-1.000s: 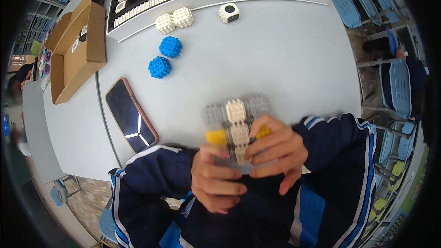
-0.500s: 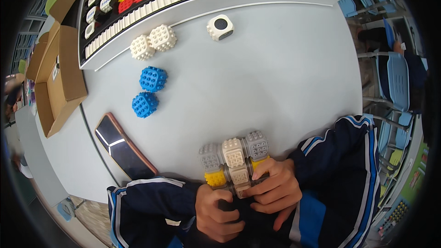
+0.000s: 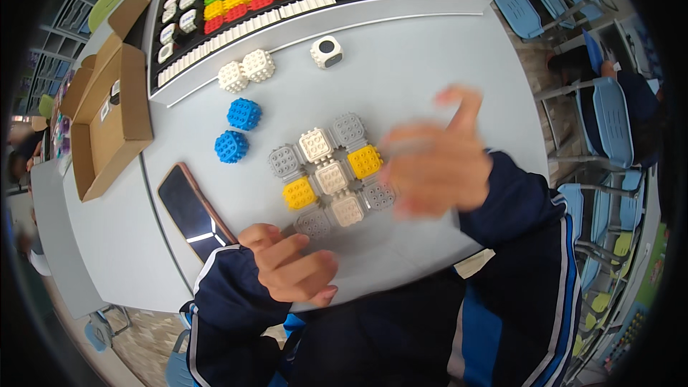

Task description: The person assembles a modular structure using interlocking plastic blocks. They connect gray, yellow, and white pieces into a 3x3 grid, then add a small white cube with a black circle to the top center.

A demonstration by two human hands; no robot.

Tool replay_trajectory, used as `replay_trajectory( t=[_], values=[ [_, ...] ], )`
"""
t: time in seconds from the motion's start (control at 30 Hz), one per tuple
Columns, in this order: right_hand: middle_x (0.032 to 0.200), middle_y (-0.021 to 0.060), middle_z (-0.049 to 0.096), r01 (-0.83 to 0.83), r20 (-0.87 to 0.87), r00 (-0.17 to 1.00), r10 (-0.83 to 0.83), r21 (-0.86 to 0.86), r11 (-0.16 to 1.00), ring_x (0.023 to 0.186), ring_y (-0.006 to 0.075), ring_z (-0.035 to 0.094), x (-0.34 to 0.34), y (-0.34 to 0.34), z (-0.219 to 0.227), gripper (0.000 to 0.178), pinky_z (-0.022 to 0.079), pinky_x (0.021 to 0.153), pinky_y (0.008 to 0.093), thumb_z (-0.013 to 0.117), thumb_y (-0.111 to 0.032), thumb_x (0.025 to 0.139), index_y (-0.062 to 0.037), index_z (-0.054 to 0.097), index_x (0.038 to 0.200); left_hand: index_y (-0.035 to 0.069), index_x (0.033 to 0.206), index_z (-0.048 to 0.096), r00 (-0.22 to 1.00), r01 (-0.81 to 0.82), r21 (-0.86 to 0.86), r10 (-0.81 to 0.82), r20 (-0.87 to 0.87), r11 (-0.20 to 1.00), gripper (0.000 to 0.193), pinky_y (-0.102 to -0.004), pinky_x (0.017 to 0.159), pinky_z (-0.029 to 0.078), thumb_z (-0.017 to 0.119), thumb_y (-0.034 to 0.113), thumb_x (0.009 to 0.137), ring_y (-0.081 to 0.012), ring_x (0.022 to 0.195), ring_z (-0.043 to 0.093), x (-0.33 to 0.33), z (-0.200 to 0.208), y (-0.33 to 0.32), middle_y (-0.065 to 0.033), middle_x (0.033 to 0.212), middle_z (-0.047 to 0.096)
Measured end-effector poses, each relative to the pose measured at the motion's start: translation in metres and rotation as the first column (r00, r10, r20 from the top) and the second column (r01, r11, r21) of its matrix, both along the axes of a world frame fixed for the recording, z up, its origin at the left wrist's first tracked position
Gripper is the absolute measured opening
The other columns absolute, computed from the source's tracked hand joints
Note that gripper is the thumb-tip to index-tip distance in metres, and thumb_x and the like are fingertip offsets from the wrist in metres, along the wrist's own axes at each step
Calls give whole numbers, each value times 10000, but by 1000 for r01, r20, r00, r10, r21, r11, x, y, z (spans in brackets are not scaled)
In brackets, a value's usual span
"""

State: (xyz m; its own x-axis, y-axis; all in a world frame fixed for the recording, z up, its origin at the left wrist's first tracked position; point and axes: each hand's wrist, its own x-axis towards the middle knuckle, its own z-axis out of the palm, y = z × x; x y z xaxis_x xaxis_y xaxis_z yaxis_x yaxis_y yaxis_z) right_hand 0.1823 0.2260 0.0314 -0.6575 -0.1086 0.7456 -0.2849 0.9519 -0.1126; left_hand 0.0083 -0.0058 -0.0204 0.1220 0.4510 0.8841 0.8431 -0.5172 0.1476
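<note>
A flat assembly of studded cube blocks lies on the grey table in front of me. It joins grey blocks, white blocks and yellow blocks in three rows. Just right of it my right hand is lifted and smeared by motion, its fingers spread with nothing in them. My left hand hovers by the near-left corner of the assembly, its fingers loosely curled and apart, holding nothing that shows. Beyond the assembly sit two blue studded blocks and a joined pair of white studded blocks.
A white cube with a black round face stands farther back. Behind it is a large tray of coloured blocks. A phone lies at the left, an open cardboard box beyond it. Blue chairs stand at the right.
The block assembly has gone from between my hands at the table's near edge to lying flat farther forward. Both hands have let go; the right has lifted away, the left has moved leftward and forward.
</note>
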Motion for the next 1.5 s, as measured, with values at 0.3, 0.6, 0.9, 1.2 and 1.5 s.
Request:
replay_trajectory(
  t=[0.3, 0.6, 0.9, 1.2, 1.5],
  values=[
    [808, 273, 709, 796, 655, 514, -554, -124, 592, 718, 406, 699, -86, 137, 55, 457, 547, 677, 440, 855, -325, 728, 73, 698, 888, 192, 842, 638, 991, -106, -45, 101, -88, 993, 154, -450, 774, 346, 680, 301, 741, -210, 830, 576, -2, 1, -31, -3, 944, 649],
    [1206, 187, 717, 880, 712, 203, -672, 169, 445, 1140, 339, 687, -141, 132, 49, 687, 557, 953, 469, 938, -388, 623, -25, 732, 1168, 145, 744, 660, 990, -140, 34, 139, 15, 990, 146, -438, 823, 398, 665, 186, 604, -188, 774, 613, 1, 1, -19, -4, 878, 655],
    [1042, 208, 751, 909, 651, 184, -737, 173, 380, 1026, 320, 730, -156, 187, 15, 484, 588, 868, 411, 934, -233, 581, -16, 783, 987, 129, 816, 669, 998, -64, -25, 64, -24, 998, 219, -437, 799, 375, 719, 123, 603, -204, 830, 620, -3, 9, -21, -30, 947, 665],
    [965, 82, 731, 285, 349, 929, -122, -467, 837, 871, 172, 662, -20, -7, 56, 252, 508, 753, 306, 862, -152, 767, -30, 750, 957, 130, 958, 658, 961, -138, -106, 159, 225, 985, 418, -395, 748, 362, 859, 237, 608, -187, 786, 615, 2, 10, -30, -9, 943, 685],
    [1039, 124, 685, -207, 111, 928, 355, -637, 742, 831, 249, 677, 32, -103, -23, 363, 541, 684, 336, 868, -46, 694, -12, 736, 1030, 117, 959, 695, 995, 36, -160, -50, -84, 986, 420, -309, 624, 284, 895, 371, 690, -108, 710, 589, 17, 17, -24, 25, 926, 719]
  ],
)
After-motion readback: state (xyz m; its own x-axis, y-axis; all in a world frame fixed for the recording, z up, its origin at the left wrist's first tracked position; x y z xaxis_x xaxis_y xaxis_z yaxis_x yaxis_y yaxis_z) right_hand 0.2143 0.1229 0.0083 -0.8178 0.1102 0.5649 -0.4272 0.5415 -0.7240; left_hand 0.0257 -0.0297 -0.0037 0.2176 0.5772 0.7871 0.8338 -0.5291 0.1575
